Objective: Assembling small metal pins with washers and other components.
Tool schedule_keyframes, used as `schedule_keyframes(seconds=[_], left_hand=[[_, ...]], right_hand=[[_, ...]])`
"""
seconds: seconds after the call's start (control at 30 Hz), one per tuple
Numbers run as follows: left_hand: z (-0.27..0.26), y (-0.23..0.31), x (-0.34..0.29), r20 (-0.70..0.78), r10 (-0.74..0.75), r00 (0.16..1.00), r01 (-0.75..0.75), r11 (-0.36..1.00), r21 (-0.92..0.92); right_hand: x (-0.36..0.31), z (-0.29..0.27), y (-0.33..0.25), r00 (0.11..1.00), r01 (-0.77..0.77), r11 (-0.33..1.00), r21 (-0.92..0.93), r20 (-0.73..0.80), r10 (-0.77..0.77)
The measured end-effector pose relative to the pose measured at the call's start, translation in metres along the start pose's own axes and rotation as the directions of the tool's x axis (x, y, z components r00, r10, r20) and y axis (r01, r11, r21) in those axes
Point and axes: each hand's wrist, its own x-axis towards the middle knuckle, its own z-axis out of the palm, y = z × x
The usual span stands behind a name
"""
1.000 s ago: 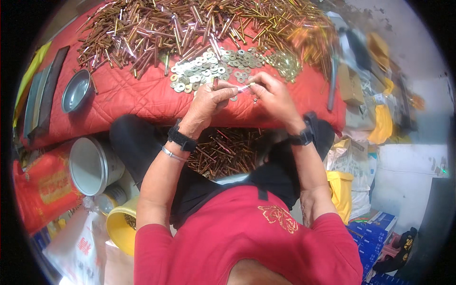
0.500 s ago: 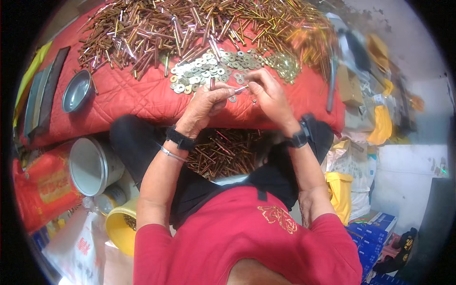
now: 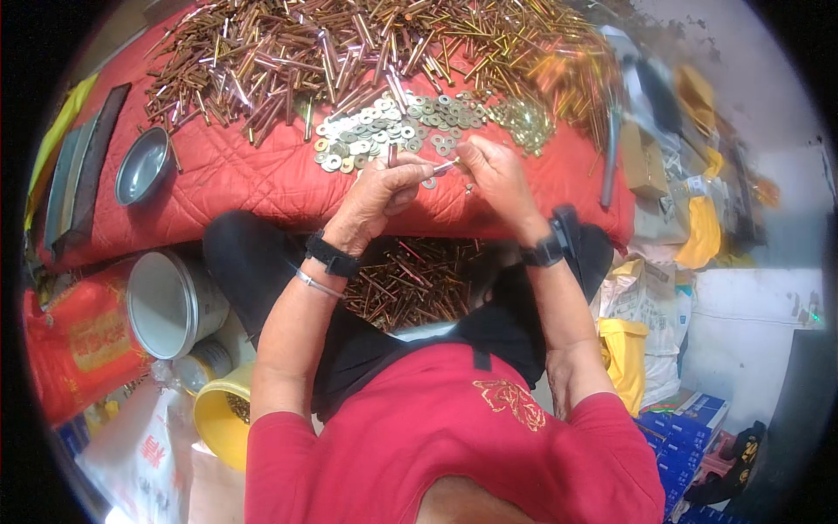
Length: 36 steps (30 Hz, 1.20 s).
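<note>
In my left hand [image 3: 384, 194], closed in a pinch, is a slim metal rod [image 3: 443, 167] pointing right. A second rod [image 3: 392, 155] sticks up from the same fingers. At the first rod's right end, my right hand [image 3: 499, 179] is pinched shut; its fingertips hide whatever small piece is between them. Just beyond both hands lie a spread of flat round washers [image 3: 367, 131] and, to the right, a heap of small yellowish metal pieces [image 3: 524, 127]. Behind them is a large pile of copper-coloured metal rods [image 3: 288, 61]. A lone washer [image 3: 429, 183] lies below the held rod.
A red quilted cover [image 3: 253, 196] lies under the parts. On it at left is a metal bowl [image 3: 142, 170]. More rods [image 3: 410, 284] lie between my legs. A white bucket [image 3: 161, 306] and yellow bucket [image 3: 223, 424] stand at left, blue boxes [image 3: 685, 445] at lower right.
My right hand's fingers have curled in more tightly at the rod's end, and the hand has dropped slightly. My left hand stays nearly where it was, with its rods.
</note>
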Motion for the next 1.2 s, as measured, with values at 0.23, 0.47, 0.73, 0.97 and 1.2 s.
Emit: schedule_keyframes(seconds=[0.23,0.47,0.73,0.97,1.2], left_hand=[[0.002,0.002,0.0,-0.007,-0.02,1.0,0.02,1.0,-0.023],[0.001,-0.002,0.002,-0.018,-0.018,1.0,0.017,0.999,-0.043],[0.001,-0.002,0.001,-0.002,-0.041,0.999,0.041,0.998,-0.051],[-0.001,-0.003,0.004,0.002,-0.036,0.999,0.036,0.999,-0.041],[0.001,-0.005,0.005,-0.017,-0.094,0.995,0.092,0.992,-0.086]], right_hand=[[-0.003,0.013,0.005,0.97,0.139,0.985,0.105,-0.217,-0.114],[-0.004,0.014,0.013,0.968,0.122,0.975,0.184,-0.237,-0.077],[-0.005,0.01,0.009,0.994,-0.019,0.968,0.25,-0.101,0.045],[-0.004,0.016,0.027,0.992,0.059,0.94,0.335,-0.123,-0.019],[0.001,0.008,0.026,0.999,-0.028,0.988,0.155,-0.016,0.031]])
